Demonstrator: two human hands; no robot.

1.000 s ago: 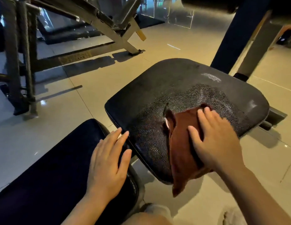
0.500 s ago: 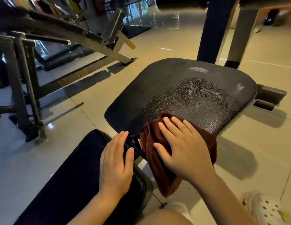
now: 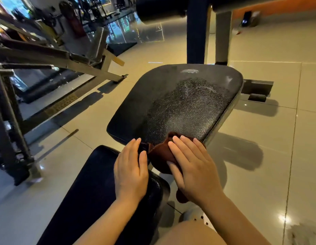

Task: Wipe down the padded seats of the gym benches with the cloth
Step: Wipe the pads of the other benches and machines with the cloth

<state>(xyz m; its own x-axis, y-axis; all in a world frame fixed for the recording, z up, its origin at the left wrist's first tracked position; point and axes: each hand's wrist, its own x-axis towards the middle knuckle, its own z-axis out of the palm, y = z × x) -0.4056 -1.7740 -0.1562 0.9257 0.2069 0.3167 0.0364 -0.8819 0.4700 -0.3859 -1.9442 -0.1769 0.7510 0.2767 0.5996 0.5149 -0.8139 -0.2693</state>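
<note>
- Our right hand (image 3: 192, 167), fingers flat and slightly apart, presses the cloth (image 3: 160, 154) onto the seat's (image 3: 180, 103) near edge to scrub it.
- Our left hand (image 3: 130, 172), fingers straight and together, rests on the near pad (image 3: 86, 191), probably for balance.

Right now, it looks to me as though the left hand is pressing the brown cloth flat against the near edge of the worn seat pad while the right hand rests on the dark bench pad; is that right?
Not quite: the hands are swapped. The head view shows the right hand pressing the brown cloth flat against the near edge of the worn seat pad, while the left hand rests on the dark bench pad.
</note>
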